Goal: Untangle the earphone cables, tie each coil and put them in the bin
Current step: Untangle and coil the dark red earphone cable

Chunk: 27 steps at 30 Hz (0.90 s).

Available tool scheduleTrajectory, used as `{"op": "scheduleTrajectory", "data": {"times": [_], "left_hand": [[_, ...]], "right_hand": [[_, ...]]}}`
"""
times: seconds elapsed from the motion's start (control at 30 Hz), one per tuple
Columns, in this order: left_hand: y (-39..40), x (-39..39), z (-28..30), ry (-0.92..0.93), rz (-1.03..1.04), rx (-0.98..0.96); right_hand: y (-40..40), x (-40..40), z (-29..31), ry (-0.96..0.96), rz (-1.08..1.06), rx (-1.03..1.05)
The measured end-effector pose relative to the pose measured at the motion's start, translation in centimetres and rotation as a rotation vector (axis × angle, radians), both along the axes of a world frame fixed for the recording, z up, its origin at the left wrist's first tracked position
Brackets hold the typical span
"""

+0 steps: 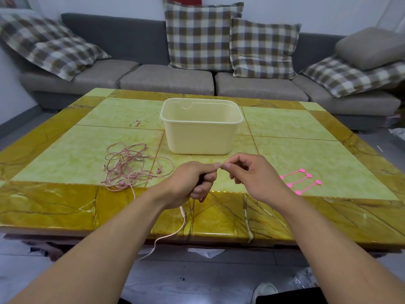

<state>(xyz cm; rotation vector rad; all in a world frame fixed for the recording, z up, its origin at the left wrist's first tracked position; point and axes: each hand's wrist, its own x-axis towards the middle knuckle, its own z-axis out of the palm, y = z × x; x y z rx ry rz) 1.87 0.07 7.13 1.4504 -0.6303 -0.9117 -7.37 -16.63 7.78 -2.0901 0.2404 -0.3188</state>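
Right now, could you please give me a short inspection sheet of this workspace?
Surface: yellow-green marble table, with a reddish stain left of the bin.
Job's things: cream bin upright, nothing seen inside; tangled earphones lie left of it; pink ties lie at the right.
Clutter: nothing seen on the table.
Hands: left hand grips a coiled cable; right hand pinches its end beside the left thumb.
Cables: pink cable hangs from the left hand over the table's near edge.
Surroundings: grey sofa with checked cushions behind; litter on the floor.
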Motion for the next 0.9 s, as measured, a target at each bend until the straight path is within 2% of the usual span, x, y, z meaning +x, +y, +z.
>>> {"op": "scheduleTrajectory", "data": {"times": [0.13, 0.2, 0.3, 0.4, 0.6, 0.77, 0.9], "left_hand": [[0.2, 0.0, 0.3, 0.182, 0.088, -0.12], [0.2, 0.1, 0.4, 0.187, 0.091, -0.15], [0.1, 0.0, 0.4, 0.156, 0.063, -0.137], [0.2, -0.1, 0.6, 0.157, 0.032, -0.128], [0.3, -0.4, 0.6, 0.161, -0.109, -0.115], [0.2, -0.7, 0.9, 0.174, -0.249, -0.035], [0.4, -0.9, 0.9, 0.209, -0.356, 0.037]], "right_hand": [[0.1, -0.1, 0.0, 0.018, 0.043, 0.049], [0.3, -0.3, 0.2, 0.046, 0.088, 0.05], [0.3, -0.6, 0.6, 0.093, 0.107, -0.063], [0.2, -0.9, 1.1, 0.064, 0.119, -0.036], [0.0, -0.9, 1.1, -0.04, 0.139, 0.193], [-0.7, -1.1, 1.3, 0.074, 0.254, 0.277], [-1.1, -1.4, 1.4, 0.186, 0.345, 0.262]]}}
